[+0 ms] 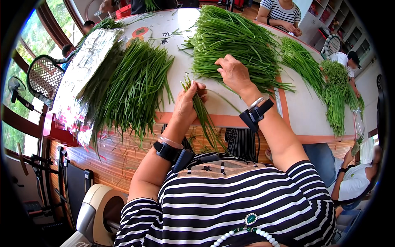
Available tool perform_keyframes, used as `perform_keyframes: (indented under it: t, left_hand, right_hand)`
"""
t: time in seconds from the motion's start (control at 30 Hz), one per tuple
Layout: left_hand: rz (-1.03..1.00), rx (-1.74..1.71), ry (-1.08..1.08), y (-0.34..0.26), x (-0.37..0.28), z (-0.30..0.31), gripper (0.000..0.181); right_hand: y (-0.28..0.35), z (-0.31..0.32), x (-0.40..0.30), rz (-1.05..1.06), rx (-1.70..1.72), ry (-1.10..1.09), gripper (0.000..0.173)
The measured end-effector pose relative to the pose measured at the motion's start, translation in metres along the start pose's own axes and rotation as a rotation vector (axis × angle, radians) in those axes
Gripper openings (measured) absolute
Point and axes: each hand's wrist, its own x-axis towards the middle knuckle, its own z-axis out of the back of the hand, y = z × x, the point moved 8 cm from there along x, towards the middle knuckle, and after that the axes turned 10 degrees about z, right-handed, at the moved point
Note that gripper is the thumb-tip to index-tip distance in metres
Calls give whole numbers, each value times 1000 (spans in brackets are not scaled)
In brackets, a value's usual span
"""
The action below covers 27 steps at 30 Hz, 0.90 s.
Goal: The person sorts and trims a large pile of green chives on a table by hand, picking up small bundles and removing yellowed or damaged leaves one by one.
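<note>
My left hand (189,100), near the table's front edge, grips a small bunch of green chive stems (202,111). The pale ends stick up past the thumb, and the long leaves hang down over the edge. My right hand (234,74) is bent at the near side of a large heap of chives (234,40), its fingers curled. Whether a stem is between those fingertips is hard to tell against the green. To the left of my left hand, another chive pile (135,83) lies with its leaves drooping over the table edge.
A crumpled silvery sheet (92,58) lies beside the left pile on the white table (182,61). More chives (302,61) and leafy green bunches (334,98) lie at the right. Other people sit around, one in a striped shirt (282,14). A woven-back chair (46,75) stands left.
</note>
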Motion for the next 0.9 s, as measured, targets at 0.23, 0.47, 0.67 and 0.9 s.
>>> perform_keyframes:
  t: [0.23,0.47,0.67,0.9]
  left_hand:
    - [14,-92,77,4,6,1,23]
    - [47,-125,22,2,7,1,28]
    - [29,-104,73,1,10,6,26]
    - [-76,-217,-7,1,6,19,24]
  right_hand:
    - [15,10,4,123,-58,-54,10]
    - [33,22,-2,203,-51,-88,10]
    - [59,19,-14,281,60,-1,13]
    - [29,7,-17,177,118,90,9]
